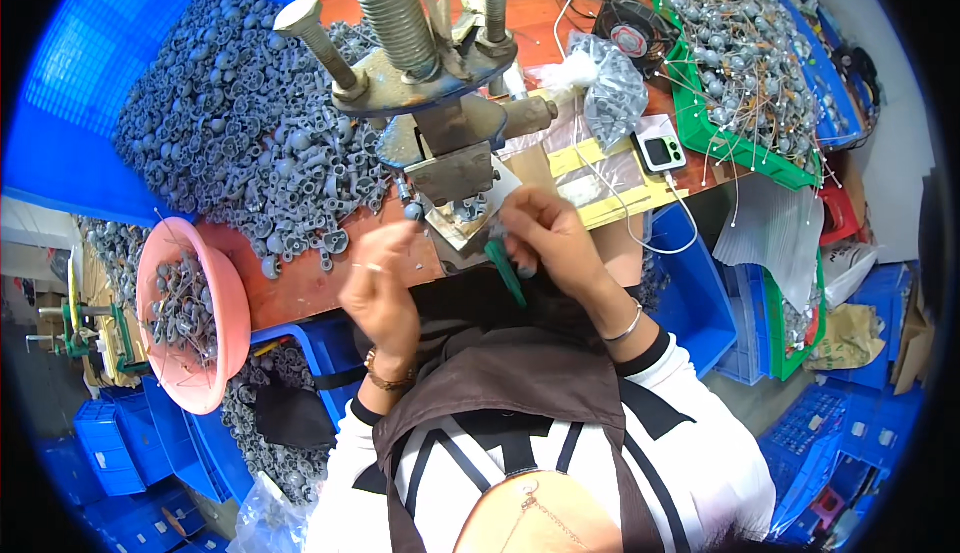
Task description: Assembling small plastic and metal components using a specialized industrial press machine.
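A metal press with a large coil spring (395,13) and a rectangular steel block (452,175) stands in front of me. Small grey plastic parts (470,209) lie under the block, on a pale plate. My right hand (552,241) is just right of the block, its fingers curled and closed around a narrow green tool (505,271) that points down toward me; its exact kind does not show. Left of the press, my left hand (380,293) is raised over the table edge. Its fingers are smeared by motion, so their grip cannot be made out.
A big heap of grey plastic parts (250,118) covers the table's left. A pink basin (235,303) holds wired parts at the left edge. A green crate (690,103) of wired parts stands at the right, near a small fan (635,33) and a white screen device (662,151) with a cable.
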